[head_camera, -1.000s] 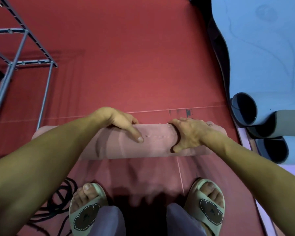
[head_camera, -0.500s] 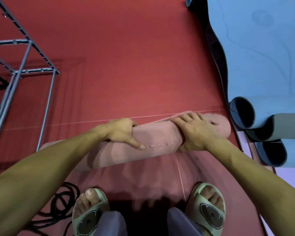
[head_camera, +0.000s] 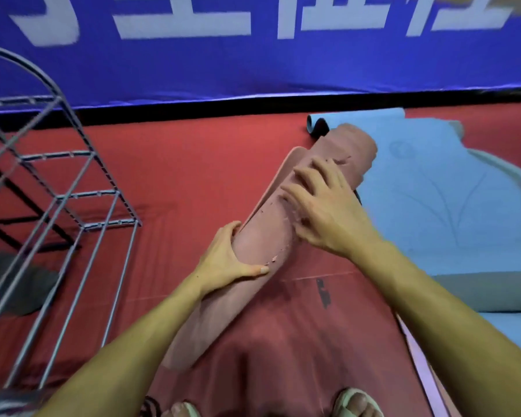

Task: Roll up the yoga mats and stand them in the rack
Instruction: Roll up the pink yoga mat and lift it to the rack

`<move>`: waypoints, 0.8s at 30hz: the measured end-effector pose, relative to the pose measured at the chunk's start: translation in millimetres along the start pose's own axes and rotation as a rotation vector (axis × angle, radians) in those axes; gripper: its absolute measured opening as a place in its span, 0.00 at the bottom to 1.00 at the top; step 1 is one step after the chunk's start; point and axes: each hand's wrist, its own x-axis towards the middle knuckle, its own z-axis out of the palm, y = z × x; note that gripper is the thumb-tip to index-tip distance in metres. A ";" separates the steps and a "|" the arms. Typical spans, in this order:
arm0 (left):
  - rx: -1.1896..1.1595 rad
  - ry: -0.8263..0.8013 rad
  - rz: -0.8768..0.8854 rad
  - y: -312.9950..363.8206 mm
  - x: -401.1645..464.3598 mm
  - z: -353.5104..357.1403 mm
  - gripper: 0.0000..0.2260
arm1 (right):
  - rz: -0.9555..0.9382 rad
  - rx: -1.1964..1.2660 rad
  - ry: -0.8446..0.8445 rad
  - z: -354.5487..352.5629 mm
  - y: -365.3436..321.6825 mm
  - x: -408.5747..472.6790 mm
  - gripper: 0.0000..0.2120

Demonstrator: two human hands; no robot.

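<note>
Rolled pink mat (head_camera: 271, 245) lying tilted above red floor (head_camera: 178, 176), beside metal rack (head_camera: 73, 206); left hand (head_camera: 226, 263) gripping underneath; right hand (head_camera: 322, 206) pressing on top, fingers spread

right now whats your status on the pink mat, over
Left hand grips rolled pink mat mid-length; right hand pressed on top. Mat tilted, far end up. Rack left, not reached; nothing between.

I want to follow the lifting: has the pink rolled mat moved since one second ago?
Yes. The pink rolled mat has swung from lying crosswise to pointing away, its far end now over the blue mat.
</note>
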 end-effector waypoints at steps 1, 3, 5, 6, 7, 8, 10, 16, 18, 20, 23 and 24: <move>-0.030 0.019 0.019 7.6 -6.0 -1.4 0.57 | 0.006 0.005 0.122 -18.7 3.0 4.8 0.26; -0.089 0.074 0.053 21.9 -21.6 -0.4 0.56 | 0.109 -0.012 0.330 -59.0 10.3 14.1 0.26; -0.185 0.154 0.080 34.2 -38.8 4.6 0.54 | 0.292 0.048 0.390 -101.4 13.3 22.7 0.42; -0.245 0.203 0.094 39.1 -46.9 7.9 0.53 | 0.363 0.144 0.392 -119.4 13.2 26.2 0.49; -0.303 0.246 0.097 44.1 -55.0 11.2 0.52 | 0.395 0.280 0.384 -132.1 11.1 29.4 0.54; -0.350 0.277 0.086 45.9 -61.5 15.1 0.52 | 0.387 0.416 0.366 -140.1 6.4 32.8 0.56; -0.404 0.276 0.025 43.5 -72.4 22.2 0.52 | 0.308 0.533 0.323 -147.9 -11.8 36.6 0.57; -0.433 0.182 -0.005 30.1 -101.5 0.0 0.51 | 0.079 0.441 0.260 -139.5 -63.1 23.4 0.50; -0.448 0.208 0.087 46.0 -103.3 -29.6 0.50 | 0.049 0.426 0.272 -142.2 -72.4 21.7 0.48; -0.419 0.256 0.212 69.4 -102.5 -64.1 0.55 | 0.029 0.442 0.295 -143.3 -82.8 18.7 0.46; -0.355 0.315 0.351 97.3 -105.0 -106.8 0.64 | 0.037 0.470 0.330 -143.2 -96.6 12.1 0.45; -0.349 0.302 0.382 106.1 -107.5 -117.4 0.64 | 0.048 0.488 0.337 -142.7 -98.3 10.1 0.45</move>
